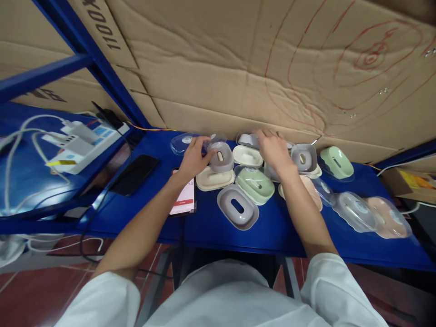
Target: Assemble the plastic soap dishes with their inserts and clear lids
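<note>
My left hand (195, 159) is at the left end of a grey soap dish (222, 164), its thumb and curved fingers closed at the rim. That dish overlaps a cream dish (214, 182). My right hand (275, 149) reaches to the back row, fingers curled onto the end of another grey dish (248, 140) that is partly covered by the hand. Between the hands lies a cream dish (248, 156). In front of it are a green dish (257, 185) under a clear lid and a grey dish (238, 207) with an oval slot.
A lit phone (182, 200) lies beside my left forearm, with a dark phone (134, 175) further left. A power strip (98, 143) with cables stands at the left. More dishes, one green (337, 162), one peach (388, 218), lie right. Cardboard (211, 63) walls the back.
</note>
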A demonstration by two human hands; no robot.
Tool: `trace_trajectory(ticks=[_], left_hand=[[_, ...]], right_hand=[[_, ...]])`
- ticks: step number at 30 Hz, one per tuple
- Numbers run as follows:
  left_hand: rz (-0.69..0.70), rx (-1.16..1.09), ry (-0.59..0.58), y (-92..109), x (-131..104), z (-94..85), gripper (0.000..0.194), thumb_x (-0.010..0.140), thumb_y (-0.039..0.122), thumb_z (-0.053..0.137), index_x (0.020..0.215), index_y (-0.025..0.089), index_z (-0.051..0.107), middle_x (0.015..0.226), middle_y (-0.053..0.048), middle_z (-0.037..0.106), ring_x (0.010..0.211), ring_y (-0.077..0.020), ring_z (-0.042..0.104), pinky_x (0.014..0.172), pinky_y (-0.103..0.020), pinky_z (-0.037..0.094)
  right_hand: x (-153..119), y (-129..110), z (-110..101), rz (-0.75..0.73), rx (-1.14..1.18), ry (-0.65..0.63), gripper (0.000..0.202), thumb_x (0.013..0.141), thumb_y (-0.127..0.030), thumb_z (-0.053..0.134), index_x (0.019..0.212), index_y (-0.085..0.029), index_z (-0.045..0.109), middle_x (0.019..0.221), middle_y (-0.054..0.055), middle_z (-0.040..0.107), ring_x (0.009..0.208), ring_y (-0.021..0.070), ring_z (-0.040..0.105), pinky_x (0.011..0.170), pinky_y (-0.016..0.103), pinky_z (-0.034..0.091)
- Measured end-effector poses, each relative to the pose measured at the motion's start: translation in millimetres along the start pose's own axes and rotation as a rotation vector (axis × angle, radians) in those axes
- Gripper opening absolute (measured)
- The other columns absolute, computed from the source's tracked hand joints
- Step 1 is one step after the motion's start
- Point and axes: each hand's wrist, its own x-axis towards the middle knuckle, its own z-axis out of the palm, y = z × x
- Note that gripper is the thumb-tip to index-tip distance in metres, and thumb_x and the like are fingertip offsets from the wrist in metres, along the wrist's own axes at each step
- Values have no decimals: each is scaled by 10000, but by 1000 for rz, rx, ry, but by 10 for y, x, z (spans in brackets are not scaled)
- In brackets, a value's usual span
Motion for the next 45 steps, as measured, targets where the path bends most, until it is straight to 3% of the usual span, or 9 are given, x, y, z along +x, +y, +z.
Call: trace_trajectory(ticks=[5,10,14,23,27,31,37,41,45], left_hand=[[41,127,12,16,-32,-17,300,988,491,644,1069,203,658,1187,-106,597,1041,-238,663,933,-409,601],[262,302,-168,125,-119,-108,336,1047,452,543,1109,221,778,1363,-141,580,1318,-325,583,1157,-527,475],[308,406,-262,239,-226,-82,509,933,598,718,1321,270,741,1679,-152,375,1528,-435,390,1214,-634,378],[217,356,-242,246,-200,8,394,1076,463,488,1153,208,779,1600,-168,469,1486,-384,446,1163,-594,453],[203,424,-273,343,-259,-21,538,946,633,688,1327,255,729,1680,-176,373,1524,-454,387,1153,-664,437],[212,446,-309,380,-302,0,563,925,604,730,1353,238,720,1706,-190,332,1554,-471,342,1183,-686,402],[249,258,-214,253,-192,10,522,1059,592,487,1211,173,758,1681,-169,379,1570,-393,343,1288,-585,320],[165,62,-123,207,-93,-36,638,1078,666,364,1299,171,700,1624,-172,449,1563,-313,396,1305,-488,332],[276,-101,-149,251,-75,-63,650,1085,676,340,1370,175,641,1620,-177,467,1553,-296,426,1292,-490,357]], right_hand=[[-77,-350,24,-299,218,-227,394,1023,-126,454,1281,-234,732,1269,94,773,1177,283,704,1004,372,484],[-159,-341,47,-130,175,-410,521,944,-75,493,1414,-214,671,1298,136,767,1162,316,731,923,365,534],[-163,-268,26,-135,204,-462,632,895,-39,492,1493,-201,615,1429,134,706,1274,336,693,977,381,542],[-186,-252,1,-182,180,-373,550,993,-88,414,1506,-182,590,1520,148,632,1302,364,668,1068,471,507],[-180,-187,3,-211,212,-326,482,1036,-125,405,1463,-186,622,1520,128,633,1367,327,627,1141,459,464],[-157,-76,-10,-218,289,-329,505,1023,-116,420,1483,-193,613,1573,93,597,1442,293,574,1198,431,431],[-168,253,-199,-104,420,-213,473,1058,-188,399,1470,-175,631,1496,94,665,1375,255,633,1179,399,464],[-246,565,-333,10,399,-147,452,1073,-227,408,1451,-159,647,1481,127,671,1347,265,649,1179,435,472],[-362,867,-400,162,309,-132,458,1037,-201,441,1441,-160,652,1458,135,684,1343,301,651,1175,502,476]])
